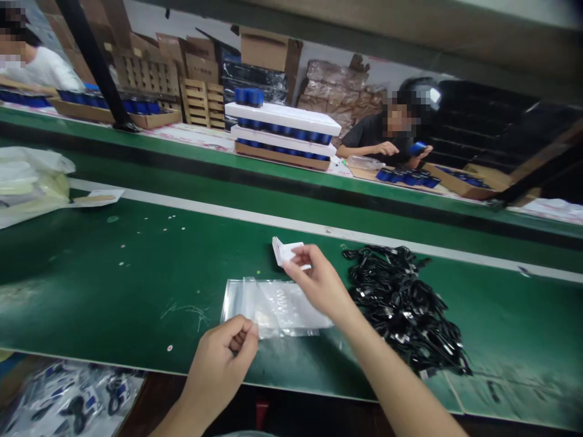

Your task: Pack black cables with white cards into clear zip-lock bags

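My right hand (319,282) is raised over the green workbench (113,291), pinching a folded white paper leaflet (286,252) between thumb and fingers. A clear plastic bag (273,309) lies flat on the bench below it, with its top layer lifted. My left hand (221,358) is curled at the bag's lower left corner, and its fingertips seem to pinch the plastic edge. To the right of the bag is a tangled pile of black cables (401,303), which neither hand touches.
A white plastic sack (31,182) lies at the bench's left end. Bagged items fill a bin (73,397) below the near edge. Beyond a raised conveyor, a seated person (382,130) holds a blue-capped item near trays and white-layered stacks (282,133).
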`<state>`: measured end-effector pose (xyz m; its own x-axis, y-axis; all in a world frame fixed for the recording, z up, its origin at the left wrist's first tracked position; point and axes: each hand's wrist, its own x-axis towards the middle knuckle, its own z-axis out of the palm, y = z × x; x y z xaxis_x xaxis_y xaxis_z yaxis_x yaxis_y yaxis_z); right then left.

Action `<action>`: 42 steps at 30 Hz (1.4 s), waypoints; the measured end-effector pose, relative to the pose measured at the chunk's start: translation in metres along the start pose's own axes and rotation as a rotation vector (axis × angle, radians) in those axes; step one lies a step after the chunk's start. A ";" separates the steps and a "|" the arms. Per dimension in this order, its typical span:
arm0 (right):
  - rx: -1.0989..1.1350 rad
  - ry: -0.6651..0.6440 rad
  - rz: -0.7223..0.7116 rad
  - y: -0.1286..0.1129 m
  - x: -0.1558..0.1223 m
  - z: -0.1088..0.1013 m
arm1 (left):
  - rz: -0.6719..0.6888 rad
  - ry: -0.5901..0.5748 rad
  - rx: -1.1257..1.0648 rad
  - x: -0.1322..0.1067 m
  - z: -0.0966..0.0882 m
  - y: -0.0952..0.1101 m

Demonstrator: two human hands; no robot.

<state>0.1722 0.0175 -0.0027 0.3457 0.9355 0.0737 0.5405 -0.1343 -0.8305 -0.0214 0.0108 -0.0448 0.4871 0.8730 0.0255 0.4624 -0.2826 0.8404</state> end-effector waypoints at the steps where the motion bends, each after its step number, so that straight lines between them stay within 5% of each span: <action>1: 0.003 -0.003 0.035 0.001 0.018 -0.001 | 0.007 0.006 -0.002 0.001 0.002 -0.001; 6: -0.034 -0.108 0.271 0.010 0.075 0.008 | 0.060 0.027 -0.001 0.002 0.006 -0.006; 14: 0.050 -0.291 0.364 0.021 0.077 0.008 | 0.054 0.070 -0.041 0.002 0.008 -0.008; 18: 0.084 -0.268 0.327 0.027 0.076 -0.004 | 0.017 0.068 -0.099 0.002 0.005 -0.007; 21: 0.079 -0.115 0.232 0.020 0.056 -0.020 | -0.055 0.084 -0.185 0.002 0.005 -0.007; 24: 0.061 0.017 0.066 0.002 0.007 -0.033 | -0.152 0.135 -0.284 0.004 0.005 -0.005; 28: -0.057 -0.094 -0.253 -0.011 -0.066 -0.025 | -0.231 0.193 -0.386 0.007 0.004 -0.002; 31: -0.142 -0.173 -0.397 -0.010 -0.091 -0.002 | -0.206 0.218 -0.389 0.007 0.003 0.002; 37: -0.005 -0.017 -0.370 -0.007 -0.098 0.039 | -0.082 0.403 -0.190 0.004 0.003 0.007; 40: 0.213 0.221 -0.192 -0.001 -0.111 0.058 | -0.055 0.511 -0.115 0.006 0.000 0.006; 42: 0.443 0.251 -0.035 0.005 -0.121 0.073 | -0.039 0.577 -0.079 0.008 -0.003 0.007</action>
<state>0.0769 -0.0721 -0.0561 0.5364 0.8220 0.1913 0.1971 0.0984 -0.9754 -0.0161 0.0168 -0.0371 -0.0215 0.9638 0.2658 0.4046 -0.2348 0.8838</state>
